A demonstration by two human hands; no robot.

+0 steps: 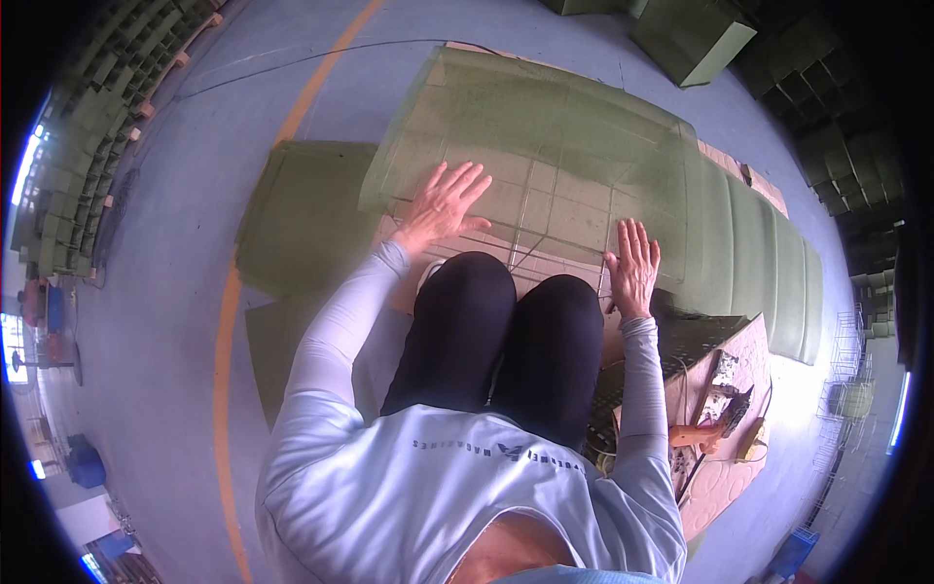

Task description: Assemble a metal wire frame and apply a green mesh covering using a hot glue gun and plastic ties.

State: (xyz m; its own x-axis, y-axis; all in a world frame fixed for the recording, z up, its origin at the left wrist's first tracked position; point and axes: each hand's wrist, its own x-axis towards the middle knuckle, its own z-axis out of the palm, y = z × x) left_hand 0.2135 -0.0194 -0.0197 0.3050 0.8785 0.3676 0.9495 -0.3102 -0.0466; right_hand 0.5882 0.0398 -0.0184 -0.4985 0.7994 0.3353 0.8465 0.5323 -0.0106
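Observation:
A sheet of thin green mesh [545, 112] lies spread in front of my knees, over a thin wire frame [530, 200] whose bars show through it. My left hand [446, 208] rests on the near left part of the mesh, fingers spread and nothing in them. At the near right edge, my right hand [634, 271] lies flat with its fingers stretched forward, also holding nothing. Pinkish-brown cardboard [555, 261] shows beneath the frame, close to my knees.
Green mesh pieces [306, 219] lie on the floor at left. A ribbed green panel [769, 258] extends to the right. Beside my right forearm, a cardboard-topped box [735, 477] carries an orange-handled tool [696, 435]. An orange line [226, 389] crosses the blue-grey floor [165, 321]. Stacked green boxes [846, 170] stand far right.

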